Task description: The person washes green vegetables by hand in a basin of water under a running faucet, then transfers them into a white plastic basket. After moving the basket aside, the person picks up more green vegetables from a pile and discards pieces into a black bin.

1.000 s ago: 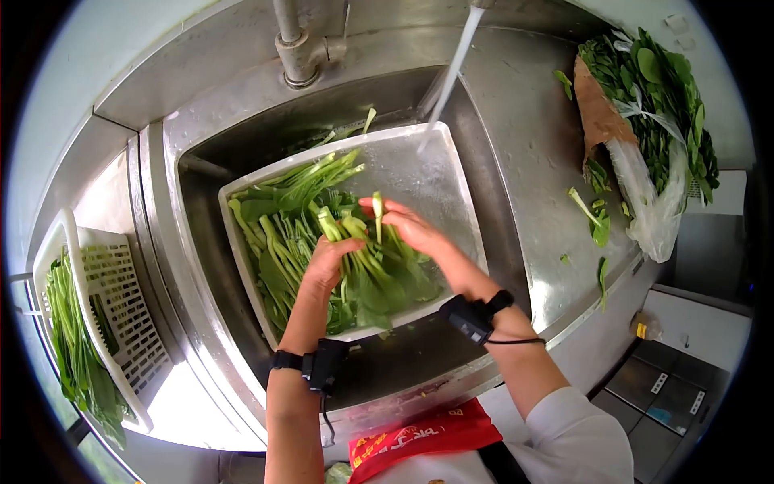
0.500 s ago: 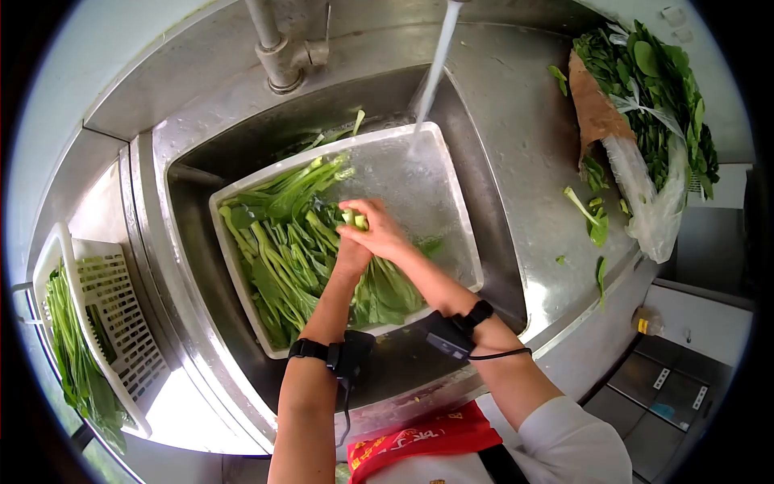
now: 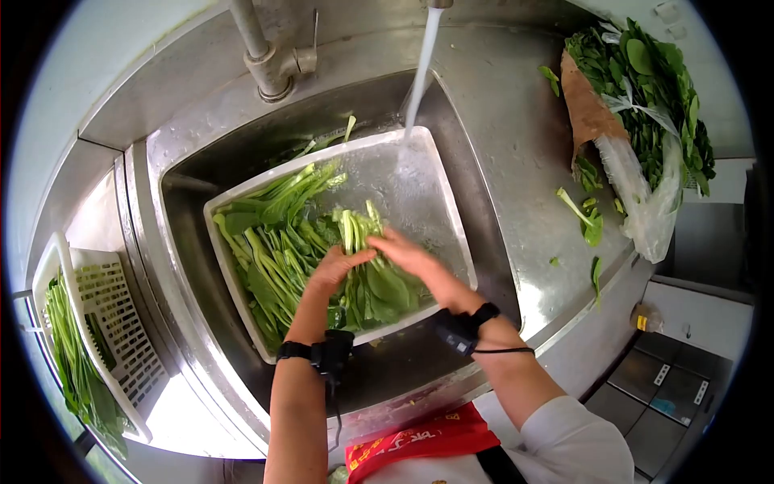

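Observation:
A white plastic tub [image 3: 458, 218] of water sits in the metal sink, with leafy green stalks [image 3: 262, 258] piled along its left side. In the middle of the tub, my left hand [image 3: 334, 268] and my right hand [image 3: 403, 252] grip a bunch of leafy greens [image 3: 355, 230] from either side. Its pale cut stems point toward the back and its leaves hang toward me, partly in the water. Both thumbs lie across the stems; the other fingers are mostly hidden behind the bunch.
Water runs from a tap [image 3: 425, 60] into the tub's back corner. On the right counter lie a bag of greens [image 3: 645, 121] and loose leaves [image 3: 592, 226]. A slotted white basket [image 3: 113, 315] with greens stands at left. Another faucet [image 3: 270, 73] rises behind the sink.
My hands, clasped close around stem ends before, have come apart to the two sides of the bunch. More of its stems now show, and the view has shifted slightly.

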### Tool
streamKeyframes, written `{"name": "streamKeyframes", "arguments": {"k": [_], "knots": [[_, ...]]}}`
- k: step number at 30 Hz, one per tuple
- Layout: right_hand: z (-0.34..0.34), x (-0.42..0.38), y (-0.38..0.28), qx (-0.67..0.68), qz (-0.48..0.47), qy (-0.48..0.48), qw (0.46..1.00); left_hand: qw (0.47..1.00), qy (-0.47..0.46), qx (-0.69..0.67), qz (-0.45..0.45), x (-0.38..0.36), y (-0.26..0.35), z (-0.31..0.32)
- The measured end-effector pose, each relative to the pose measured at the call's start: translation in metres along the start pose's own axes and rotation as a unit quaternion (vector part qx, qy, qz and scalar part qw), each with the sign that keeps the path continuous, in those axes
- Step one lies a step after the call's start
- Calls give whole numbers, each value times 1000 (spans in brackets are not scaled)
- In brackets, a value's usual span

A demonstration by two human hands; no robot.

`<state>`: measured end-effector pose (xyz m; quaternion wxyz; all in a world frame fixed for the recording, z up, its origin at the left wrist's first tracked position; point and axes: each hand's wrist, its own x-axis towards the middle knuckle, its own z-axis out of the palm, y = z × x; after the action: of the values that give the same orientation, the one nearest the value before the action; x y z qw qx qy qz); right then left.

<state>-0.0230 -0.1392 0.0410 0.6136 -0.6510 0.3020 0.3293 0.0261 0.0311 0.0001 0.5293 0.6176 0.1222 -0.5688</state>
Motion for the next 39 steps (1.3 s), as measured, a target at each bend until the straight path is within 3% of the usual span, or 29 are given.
{"name": "streamKeyframes", "arguments": {"k": [2,4,5,7,8,10,11,15,18,22,24,25,27,30,31,32,34,36,38,39], "knots": [[15,44,71,124,-39,-8,991,994,63,-83,-43,-22,16,22],[27,51,80,152,-59,64,985,994,15,-100,36,5,-7,19],[23,40,61,163,-40,58,984,991,-10,-109,74,15,-15,17],[14,0,3,188,-1,47,981,975,46,-173,128,-6,0,33],[12,4,1,229,-31,18,973,964,76,-204,154,-20,8,38],[15,0,-1,312,-87,-42,945,957,9,-144,253,-46,25,40],[14,-12,-8,300,-231,-86,922,950,4,-123,286,-63,36,46],[20,-65,-62,185,-445,-115,869,924,69,-73,369,-124,61,69],[25,-92,-84,44,-507,-67,858,887,124,-53,442,-157,71,77],[43,-137,-111,19,-494,-53,868,867,152,-28,474,-189,80,70],[45,-137,-108,-73,-562,-26,824,841,169,-52,511,-207,81,61],[52,-132,-97,22,-536,-19,844,819,152,-108,543,-215,84,55],[50,-107,-64,52,-490,-23,870,814,194,-99,538,-208,71,27],[46,-55,27,-63,-362,9,930,835,332,28,439,-185,24,-9],[43,-47,50,-108,-293,1,950,830,351,28,433,-186,17,-20],[47,-54,55,-113,-209,-2,971,797,359,-29,484,-192,17,-28],[51,-61,64,-165,-187,-4,969,798,354,-42,485,-237,39,-43],[48,-56,70,-168,-145,-10,975,760,352,-41,544,-316,80,-52],[42,-44,79,-144,-211,11,967,706,335,-75,620,-387,118,-72],[39,-40,77,-143,-224,15,964,714,354,-30,603,-435,134,-84]]}}
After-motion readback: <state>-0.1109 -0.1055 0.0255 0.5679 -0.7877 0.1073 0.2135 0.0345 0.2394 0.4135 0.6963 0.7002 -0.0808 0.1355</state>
